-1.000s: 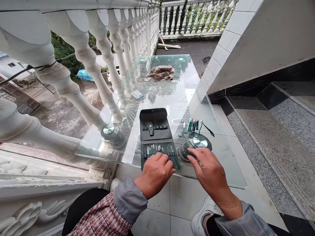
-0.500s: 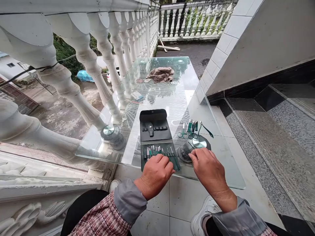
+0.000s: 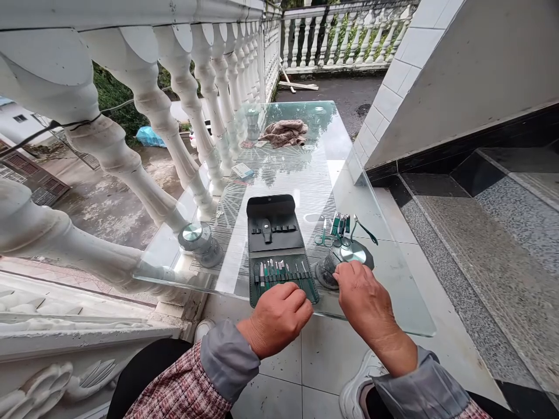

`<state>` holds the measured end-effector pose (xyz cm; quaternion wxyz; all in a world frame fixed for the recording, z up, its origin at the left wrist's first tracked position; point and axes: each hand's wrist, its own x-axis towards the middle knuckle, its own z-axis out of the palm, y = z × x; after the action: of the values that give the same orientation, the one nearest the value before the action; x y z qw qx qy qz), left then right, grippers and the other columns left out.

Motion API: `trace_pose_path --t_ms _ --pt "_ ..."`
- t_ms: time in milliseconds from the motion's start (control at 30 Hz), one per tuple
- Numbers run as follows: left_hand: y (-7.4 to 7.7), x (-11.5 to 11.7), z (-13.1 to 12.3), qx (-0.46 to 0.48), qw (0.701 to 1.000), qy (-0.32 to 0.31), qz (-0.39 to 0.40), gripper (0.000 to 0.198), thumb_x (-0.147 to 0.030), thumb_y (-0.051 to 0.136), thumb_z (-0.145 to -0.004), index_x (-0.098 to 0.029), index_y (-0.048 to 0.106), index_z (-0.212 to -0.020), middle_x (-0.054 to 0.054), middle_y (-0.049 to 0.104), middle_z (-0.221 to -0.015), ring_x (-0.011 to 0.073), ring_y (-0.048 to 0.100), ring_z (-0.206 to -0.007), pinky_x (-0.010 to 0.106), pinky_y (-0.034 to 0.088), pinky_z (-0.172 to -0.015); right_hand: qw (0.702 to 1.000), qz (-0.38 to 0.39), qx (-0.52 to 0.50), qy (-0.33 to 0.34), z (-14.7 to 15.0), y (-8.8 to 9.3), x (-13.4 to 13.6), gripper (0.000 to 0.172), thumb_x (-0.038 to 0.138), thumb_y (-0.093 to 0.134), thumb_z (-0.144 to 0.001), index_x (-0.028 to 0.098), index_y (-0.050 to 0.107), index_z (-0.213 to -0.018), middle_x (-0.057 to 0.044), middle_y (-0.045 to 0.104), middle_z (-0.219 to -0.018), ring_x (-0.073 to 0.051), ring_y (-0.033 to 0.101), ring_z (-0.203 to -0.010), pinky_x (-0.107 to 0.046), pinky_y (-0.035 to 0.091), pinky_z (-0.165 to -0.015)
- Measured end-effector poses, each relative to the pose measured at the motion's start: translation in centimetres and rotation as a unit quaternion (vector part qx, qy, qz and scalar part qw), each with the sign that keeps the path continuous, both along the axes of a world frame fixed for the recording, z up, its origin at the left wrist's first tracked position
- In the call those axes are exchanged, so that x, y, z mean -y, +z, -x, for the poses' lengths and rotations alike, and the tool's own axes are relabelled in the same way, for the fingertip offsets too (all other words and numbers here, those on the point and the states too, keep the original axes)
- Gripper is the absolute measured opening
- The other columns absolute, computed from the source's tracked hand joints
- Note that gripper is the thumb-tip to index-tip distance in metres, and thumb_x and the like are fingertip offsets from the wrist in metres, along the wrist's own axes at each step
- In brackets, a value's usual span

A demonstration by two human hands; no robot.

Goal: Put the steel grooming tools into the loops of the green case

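Observation:
A black manicure case (image 3: 279, 237) lies unfolded on the glass table, with several slim metal and green tools (image 3: 279, 270) held in loops across its lower panel. My left hand (image 3: 279, 317) is closed at the near edge of the case and covers part of it; its fingertips are hidden. To the right, my right hand (image 3: 364, 294) has its fingers pinched together above the table's near edge. A thin dark line shows by its fingertips, too fine to name. Beyond it lie green-handled scissors (image 3: 323, 238), several nail clippers (image 3: 340, 224) and cuticle nippers (image 3: 365, 228).
The glass table (image 3: 393, 291) rests on round legs with metal caps (image 3: 192, 233). Farther back are a small card or packet (image 3: 243, 170) and a crumpled brown cloth (image 3: 285, 133). A white balustrade (image 3: 183, 110) runs along the left; stone steps (image 3: 476, 221) rise at the right.
My left hand has shifted slightly down, baring more of the tools in the case. My right hand has moved a little to the left. The laid-out tools stay in place.

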<state>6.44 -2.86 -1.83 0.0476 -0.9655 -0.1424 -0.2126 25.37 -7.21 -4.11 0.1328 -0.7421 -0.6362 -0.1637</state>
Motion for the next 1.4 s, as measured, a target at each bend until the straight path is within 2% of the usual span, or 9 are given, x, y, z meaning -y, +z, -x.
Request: trace_pose_path --t_ms 133,233,333,433,533,767,1000,1200,1400 --pt "0.4 0.0 0.3 0.031 0.999 -0.005 -0.019 0.019 -0.009 0.042 -0.089 -0.014 0.056 -0.078 0.004 0.057 -0.073 0.0136 0.053 -0.073 0.025 0.045 -0.065 0.997 -0.027 -0.064 0.033 0.2 0.4 0.4 0.018 0.017 0.043 -0.088 0.02 0.043 -0.071 -0.004 0.047 -0.071 -0.017 0.041 -0.065 -0.027 0.031 -0.055" --pt "0.8 0.0 0.7 0.073 0.993 -0.023 -0.087 0.02 -0.011 0.041 -0.09 -0.011 0.059 -0.099 0.011 0.063 -0.099 0.0175 0.056 -0.086 0.029 0.047 -0.068 0.986 -0.047 -0.134 0.089 1.0 0.8 1.2 0.017 0.02 0.039 -0.091 0.02 0.043 -0.074 -0.003 0.048 -0.071 -0.016 0.042 -0.066 -0.027 0.033 -0.059" --pt "0.9 0.0 1.2 0.06 0.985 -0.026 -0.159 0.026 -0.016 0.041 -0.09 -0.009 0.056 -0.111 0.015 0.059 -0.114 0.0177 0.057 -0.081 0.029 0.045 -0.058 0.969 -0.034 -0.173 0.175 2.2 0.8 2.1 0.02 0.02 0.036 -0.092 0.02 0.042 -0.073 0.0 0.045 -0.065 -0.014 0.04 -0.061 -0.027 0.031 -0.058" --pt "0.6 -0.1 1.3 0.043 0.983 -0.002 -0.177 0.022 -0.015 0.044 -0.088 -0.007 0.058 -0.103 0.011 0.064 -0.09 0.0142 0.052 -0.061 0.028 0.035 -0.046 0.947 -0.021 -0.205 0.248 3.2 0.7 2.8 0.021 0.017 0.036 -0.092 0.02 0.041 -0.071 0.001 0.043 -0.062 -0.013 0.038 -0.058 -0.026 0.03 -0.056" --pt "0.3 -0.2 1.1 0.036 0.985 -0.001 -0.17 0.017 -0.013 0.047 -0.085 -0.008 0.059 -0.095 0.003 0.057 -0.066 0.0123 0.045 -0.052 0.028 0.028 -0.042 0.934 -0.019 -0.23 0.273 3.4 0.9 3.1 0.019 0.017 0.038 -0.091 0.019 0.044 -0.073 0.001 0.044 -0.063 -0.012 0.039 -0.059 -0.025 0.03 -0.056" --pt "0.5 -0.3 1.1 0.036 0.987 -0.005 -0.156 0.02 -0.012 0.047 -0.085 -0.006 0.057 -0.102 0.001 0.054 -0.062 0.0122 0.045 -0.05 0.028 0.026 -0.041 0.941 -0.014 -0.194 0.276 2.5 1.5 3.6 0.017 0.012 0.04 -0.09 0.019 0.054 -0.084 -0.002 0.051 -0.071 -0.014 0.043 -0.067 -0.026 0.033 -0.063" --pt "0.5 -0.4 1.3 0.064 0.99 -0.034 -0.122 0.03 -0.015 0.041 -0.089 -0.005 0.055 -0.115 0.014 0.064 -0.105 0.0201 0.059 -0.083 0.031 0.048 -0.062 0.966 -0.02 -0.167 0.197 1.4 1.2 3.8 0.019 0.013 0.039 -0.089 0.018 0.058 -0.088 -0.003 0.053 -0.073 -0.015 0.047 -0.072 -0.027 0.036 -0.067" --pt "-0.4 -0.3 0.8 0.042 0.989 -0.062 -0.128 0.023 -0.011 0.04 -0.088 -0.007 0.062 -0.094 0.013 0.066 -0.093 0.0207 0.06 -0.087 0.034 0.051 -0.075 0.963 -0.012 -0.207 0.174 1.9 0.7 3.8 0.015 0.017 0.043 -0.089 0.018 0.058 -0.091 -0.003 0.056 -0.074 -0.014 0.051 -0.072 -0.026 0.038 -0.067" --pt "-0.9 -0.3 0.6 -0.009 0.99 -0.07 -0.121 0.022 -0.01 0.039 -0.088 -0.008 0.061 -0.092 0.014 0.065 -0.095 0.0188 0.061 -0.084 0.033 0.052 -0.073 0.973 -0.022 -0.182 0.144 2.9 1.0 3.5 0.018 0.016 0.042 -0.088 0.018 0.059 -0.081 -0.003 0.055 -0.069 -0.015 0.05 -0.07 -0.026 0.034 -0.063"
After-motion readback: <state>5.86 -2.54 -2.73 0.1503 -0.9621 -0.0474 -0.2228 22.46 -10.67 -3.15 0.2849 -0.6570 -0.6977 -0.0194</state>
